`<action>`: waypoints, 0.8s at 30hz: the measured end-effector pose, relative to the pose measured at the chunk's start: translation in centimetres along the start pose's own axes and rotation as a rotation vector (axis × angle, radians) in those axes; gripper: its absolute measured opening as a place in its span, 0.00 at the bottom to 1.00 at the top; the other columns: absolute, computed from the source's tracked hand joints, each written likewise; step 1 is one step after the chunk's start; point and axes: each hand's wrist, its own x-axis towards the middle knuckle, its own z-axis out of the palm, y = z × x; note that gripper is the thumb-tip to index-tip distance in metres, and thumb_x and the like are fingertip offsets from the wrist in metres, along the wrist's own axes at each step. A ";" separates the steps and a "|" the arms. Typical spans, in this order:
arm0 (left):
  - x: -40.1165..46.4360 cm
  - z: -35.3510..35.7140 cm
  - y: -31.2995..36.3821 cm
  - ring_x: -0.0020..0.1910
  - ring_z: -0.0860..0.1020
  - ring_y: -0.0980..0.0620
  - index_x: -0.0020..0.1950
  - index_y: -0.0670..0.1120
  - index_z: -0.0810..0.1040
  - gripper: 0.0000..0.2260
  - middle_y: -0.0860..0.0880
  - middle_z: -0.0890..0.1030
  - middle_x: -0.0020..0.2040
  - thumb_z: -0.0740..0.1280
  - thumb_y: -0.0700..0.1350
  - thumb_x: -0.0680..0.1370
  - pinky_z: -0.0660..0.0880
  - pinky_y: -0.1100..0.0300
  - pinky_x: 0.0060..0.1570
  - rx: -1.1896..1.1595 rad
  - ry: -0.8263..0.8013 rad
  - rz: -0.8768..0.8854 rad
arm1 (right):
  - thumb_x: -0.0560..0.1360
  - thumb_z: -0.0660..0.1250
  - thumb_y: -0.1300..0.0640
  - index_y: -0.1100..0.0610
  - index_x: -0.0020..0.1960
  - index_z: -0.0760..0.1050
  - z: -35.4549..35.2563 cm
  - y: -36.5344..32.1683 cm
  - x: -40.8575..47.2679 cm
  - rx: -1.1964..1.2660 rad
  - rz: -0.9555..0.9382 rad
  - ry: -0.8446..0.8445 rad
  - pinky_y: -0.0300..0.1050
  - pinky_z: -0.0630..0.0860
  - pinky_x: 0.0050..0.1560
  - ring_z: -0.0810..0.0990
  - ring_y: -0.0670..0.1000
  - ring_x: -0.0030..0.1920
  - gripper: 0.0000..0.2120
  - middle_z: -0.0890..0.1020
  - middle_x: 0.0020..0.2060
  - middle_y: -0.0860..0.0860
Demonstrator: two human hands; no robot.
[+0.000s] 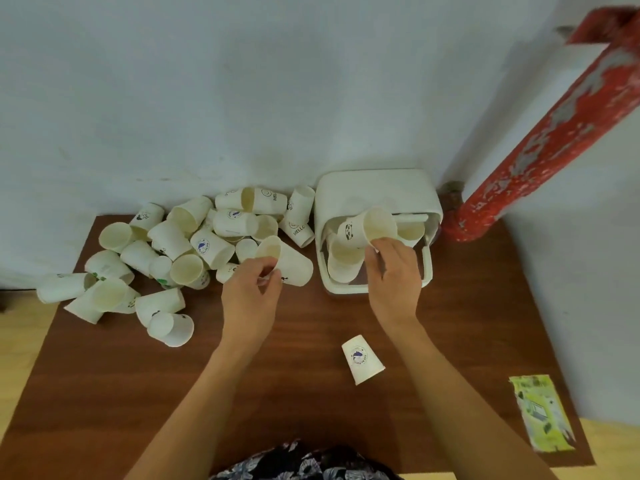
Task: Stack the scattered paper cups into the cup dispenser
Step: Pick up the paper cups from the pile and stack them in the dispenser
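Brown table [311,341]: cup [367,227] in right hand [393,268]

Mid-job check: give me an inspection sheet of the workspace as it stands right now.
Surface: brown wooden table against a pale wall.
Job's things: white cup dispenser at the back, cups inside; pile of paper cups to its left, mostly on their sides; one lone cup at front.
Clutter: green packet near the right edge.
Hands: left hand grips a cup by the pile; right hand holds a panda cup over the dispenser.
Cables: nothing seen.
Surroundings: peeling red pipe at right.
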 end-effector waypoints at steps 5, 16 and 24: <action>-0.4 1.5 1.1 0.48 0.78 0.57 0.56 0.47 0.80 0.08 0.55 0.80 0.50 0.68 0.42 0.78 0.77 0.57 0.51 0.063 -0.038 0.068 | 0.79 0.67 0.56 0.55 0.57 0.80 -0.1 2.1 -0.4 -0.017 0.092 0.056 0.42 0.71 0.47 0.74 0.53 0.55 0.08 0.80 0.52 0.49; -0.5 12.6 6.6 0.49 0.76 0.54 0.54 0.45 0.81 0.07 0.51 0.80 0.49 0.67 0.41 0.77 0.73 0.63 0.46 0.178 -0.246 0.401 | 0.79 0.65 0.55 0.55 0.59 0.80 -2.2 9.5 -0.7 -0.100 0.221 -0.076 0.45 0.75 0.47 0.75 0.52 0.55 0.11 0.81 0.53 0.49; 1.4 18.9 4.7 0.50 0.76 0.47 0.52 0.42 0.83 0.08 0.47 0.81 0.48 0.65 0.44 0.80 0.76 0.52 0.46 0.373 -0.375 0.374 | 0.80 0.64 0.57 0.55 0.59 0.80 -1.5 14.4 -0.5 -0.185 0.249 -0.312 0.49 0.76 0.49 0.76 0.53 0.55 0.11 0.81 0.54 0.49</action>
